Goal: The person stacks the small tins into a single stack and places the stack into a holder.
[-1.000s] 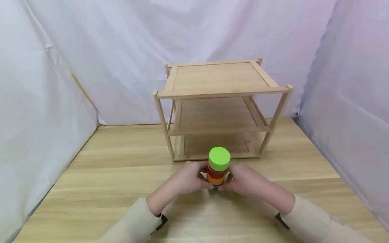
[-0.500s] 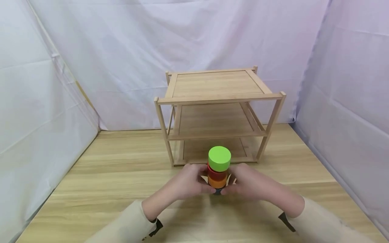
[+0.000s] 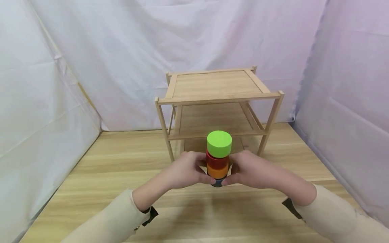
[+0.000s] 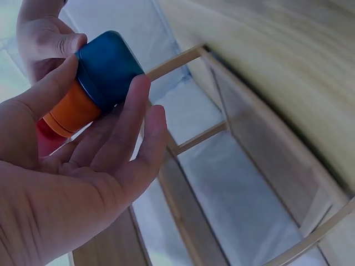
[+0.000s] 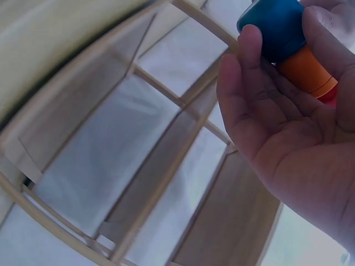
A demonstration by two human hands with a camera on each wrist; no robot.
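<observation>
An upright stack of short round cylinders is held between my two hands in the head view. Its green piece (image 3: 219,145) is on top and widest, above a red piece (image 3: 217,162), an orange piece (image 3: 217,172) and a dark blue piece (image 3: 218,183) at the bottom. My left hand (image 3: 189,170) grips the stack from the left, thumb on the blue piece. From the right my right hand (image 3: 254,171) grips it, its thumb also low on the blue. Both wrist views show fingers curled around the blue and orange pieces; the green one is out of sight there.
Just behind the stack stands a three-tier wooden shelf (image 3: 212,100) with slanted front posts. It rests on a wood-grain table (image 3: 121,162). White cloth walls (image 3: 127,60) close off the back and both sides.
Both hands have raised the stack off the table and it now appears higher, in front of the lower tiers. The head view has shifted slightly.
</observation>
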